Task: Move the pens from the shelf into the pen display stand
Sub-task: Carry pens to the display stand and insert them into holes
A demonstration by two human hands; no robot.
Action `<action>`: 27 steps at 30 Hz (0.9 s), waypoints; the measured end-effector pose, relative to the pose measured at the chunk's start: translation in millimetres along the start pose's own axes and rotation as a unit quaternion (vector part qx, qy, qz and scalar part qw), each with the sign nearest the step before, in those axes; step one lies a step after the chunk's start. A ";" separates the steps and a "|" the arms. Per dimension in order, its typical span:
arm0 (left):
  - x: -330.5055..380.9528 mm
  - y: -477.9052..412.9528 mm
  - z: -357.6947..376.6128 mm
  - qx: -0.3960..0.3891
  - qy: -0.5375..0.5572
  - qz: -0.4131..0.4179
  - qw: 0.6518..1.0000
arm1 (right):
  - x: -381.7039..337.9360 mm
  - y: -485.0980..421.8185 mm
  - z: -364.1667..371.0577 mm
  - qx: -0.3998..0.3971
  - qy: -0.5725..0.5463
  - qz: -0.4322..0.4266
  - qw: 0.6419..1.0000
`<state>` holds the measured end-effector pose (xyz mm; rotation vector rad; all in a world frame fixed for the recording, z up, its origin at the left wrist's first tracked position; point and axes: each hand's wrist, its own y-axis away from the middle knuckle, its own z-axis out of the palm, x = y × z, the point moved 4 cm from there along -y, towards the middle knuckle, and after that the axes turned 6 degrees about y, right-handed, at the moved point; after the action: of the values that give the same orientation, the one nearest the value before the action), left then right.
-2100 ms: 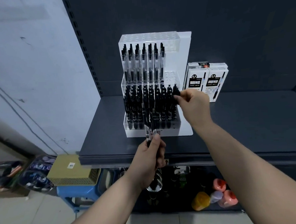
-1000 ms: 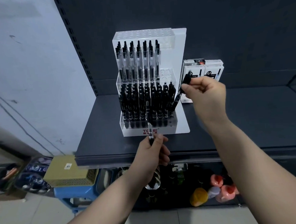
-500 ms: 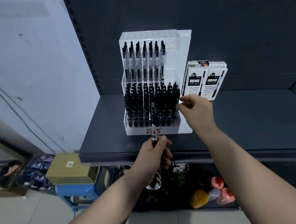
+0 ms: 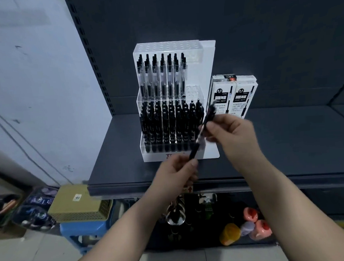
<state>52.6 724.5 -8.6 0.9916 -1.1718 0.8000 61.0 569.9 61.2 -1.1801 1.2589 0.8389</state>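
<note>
Head view: left hand [image 4: 177, 171] pinches the lower end of a tilted black pen [image 4: 202, 132]; right hand [image 4: 230, 130], at 2 o'clock, pinches its upper part before the pen display stand [image 4: 207, 68].

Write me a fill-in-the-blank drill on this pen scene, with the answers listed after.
1. Both hands grip one black ____.
2. The right hand holds the pen above the ____ hand.
3. Two white pen boxes stand to the ____ of the pen display stand.
4. The stand sits on a dark ____.

Answers: pen; left; right; shelf

Blue stool [image 4: 82, 230], yellow basket [image 4: 79, 205]
</note>
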 end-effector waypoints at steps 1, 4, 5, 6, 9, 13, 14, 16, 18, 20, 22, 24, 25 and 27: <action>3.2 -3.0 -13.5 0.055 -0.068 0.038 0.995 | -4.1 -4.6 -8.1 0.045 0.026 -0.042 0.998; 14.6 -6.1 -53.2 0.194 -0.170 0.133 0.957 | -8.5 -12.9 -22.0 0.137 0.102 -0.123 0.978; 17.1 -7.1 -64.3 0.231 -0.182 0.151 0.944 | -7.9 -14.3 -22.2 0.147 0.127 -0.138 0.971; 17.9 -8.8 -74.5 0.263 -0.192 0.160 0.932 | -6.3 -15.4 -20.6 0.150 0.148 -0.146 0.967; 15.1 -16.5 -95.7 0.308 -0.199 0.161 0.916 | -0.1 -17.9 -14.4 0.150 0.208 -0.167 0.952; 6.9 -24.7 -101.3 0.278 -0.195 0.124 0.932 | 13.7 -17.8 -5.4 0.136 0.292 -0.190 0.927; 4.5 -26.6 -100.4 0.269 -0.198 0.113 0.936 | 18.9 -17.7 -3.4 0.131 0.310 -0.185 0.923; 2.5 -30.2 -98.2 0.259 -0.218 0.096 0.936 | 29.9 -17.2 -0.1 0.118 0.334 -0.158 0.922; 3.3 -32.3 -96.6 0.254 -0.249 0.092 0.930 | 36.6 -17.6 1.5 0.115 0.346 -0.138 0.921; 4.9 -32.8 -96.3 0.250 -0.269 0.109 0.924 | 36.9 -20.1 2.1 0.110 0.358 -0.132 0.918; 4.9 -33.3 -97.4 0.244 -0.272 0.120 0.923 | 35.6 -22.5 2.2 0.100 0.375 -0.124 0.913; 4.3 -33.6 -98.1 0.238 -0.276 0.120 0.923 | 34.7 -23.2 3.0 0.094 0.390 -0.115 0.909; 3.9 -33.7 -98.3 0.238 -0.277 0.119 0.923 | 34.6 -22.9 3.3 0.093 0.396 -0.111 0.907; 4.5 -33.2 -99.0 0.233 -0.281 0.121 0.923 | 33.7 -22.2 4.2 0.089 0.407 -0.095 0.904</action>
<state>119.4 804.1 -19.7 1.5602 -1.6602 1.0594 88.8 564.3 32.2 -1.5350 1.7979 0.0417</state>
